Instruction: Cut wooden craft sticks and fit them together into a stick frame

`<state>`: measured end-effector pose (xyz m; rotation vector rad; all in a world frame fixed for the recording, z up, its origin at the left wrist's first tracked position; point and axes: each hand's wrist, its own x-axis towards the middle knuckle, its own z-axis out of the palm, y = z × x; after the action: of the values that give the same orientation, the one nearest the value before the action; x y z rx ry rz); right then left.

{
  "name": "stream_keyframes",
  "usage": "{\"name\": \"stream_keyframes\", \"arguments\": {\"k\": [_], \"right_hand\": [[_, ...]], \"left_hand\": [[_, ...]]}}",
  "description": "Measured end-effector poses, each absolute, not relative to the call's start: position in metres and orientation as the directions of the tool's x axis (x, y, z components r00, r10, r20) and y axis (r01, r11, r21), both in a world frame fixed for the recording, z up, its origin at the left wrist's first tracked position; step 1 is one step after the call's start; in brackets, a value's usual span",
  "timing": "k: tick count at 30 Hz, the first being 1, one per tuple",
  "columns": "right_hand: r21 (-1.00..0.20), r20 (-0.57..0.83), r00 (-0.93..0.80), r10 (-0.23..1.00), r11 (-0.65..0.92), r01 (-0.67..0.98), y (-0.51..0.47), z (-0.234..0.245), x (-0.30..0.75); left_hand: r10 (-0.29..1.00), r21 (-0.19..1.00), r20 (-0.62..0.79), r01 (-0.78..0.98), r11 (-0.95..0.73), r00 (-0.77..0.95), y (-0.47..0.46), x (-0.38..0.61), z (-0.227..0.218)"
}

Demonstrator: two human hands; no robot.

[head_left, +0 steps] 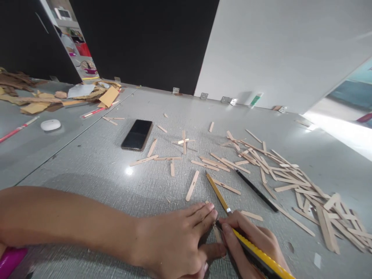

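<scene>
My left hand (181, 236) lies low on the grey table, its fingers and thumb pinning down a wooden craft stick (217, 234) that they largely cover. Closed around a yellow and black utility knife (255, 252), my right hand (252, 236) brings the knife's tip to that stick, close beside my left fingertips. Whether the blade touches the wood is hard to see. Just beyond the hands lie a yellow pencil (217, 192) and, farther right, a black pencil (255, 190). A slotted stick (192, 186) rests in front of my left fingers.
Loose craft sticks (293, 180) are heaped along the right. A phone (137, 134) lies left of centre, and a white earbud case (50, 124) farther left. Torn cardboard (43, 100) piles up at the back left. Black and white panels (261, 50) with metal brackets (204, 95) close off the back.
</scene>
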<state>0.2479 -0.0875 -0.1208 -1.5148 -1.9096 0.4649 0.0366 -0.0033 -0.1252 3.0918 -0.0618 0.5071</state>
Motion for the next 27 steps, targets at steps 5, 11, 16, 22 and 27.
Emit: {"name": "stream_keyframes", "arguments": {"k": [5,11,16,22,27], "right_hand": [[-0.651,0.241,-0.101,0.965,0.237,0.721,-0.0872,-0.1212,0.2489],[-0.656,0.224,-0.084,0.971,0.214,0.724,-0.0887,-0.1211,0.248],[-0.635,0.249,-0.117,0.961,0.253,0.729,-0.088,-0.1208,0.2482],[-0.59,0.274,-0.203,0.94,0.331,0.737,-0.0873,-0.1199,0.2468],[-0.567,0.245,-0.194,0.95,0.302,0.766,-0.0857,-0.1218,0.2473]], "left_hand": [[-0.023,0.034,0.312,-0.035,-0.999,0.95,-0.0039,0.036,-0.1246],[-0.033,0.03,0.313,-0.045,-0.999,0.949,-0.0028,0.0359,-0.1255],[-0.037,0.004,0.309,-0.04,-0.999,0.95,-0.0032,0.0364,-0.1259],[-0.051,-0.004,0.318,-0.052,-0.999,0.947,-0.0032,0.0361,-0.1249],[-0.027,0.046,0.298,-0.042,-0.998,0.954,-0.0024,0.0366,-0.1238]]}}
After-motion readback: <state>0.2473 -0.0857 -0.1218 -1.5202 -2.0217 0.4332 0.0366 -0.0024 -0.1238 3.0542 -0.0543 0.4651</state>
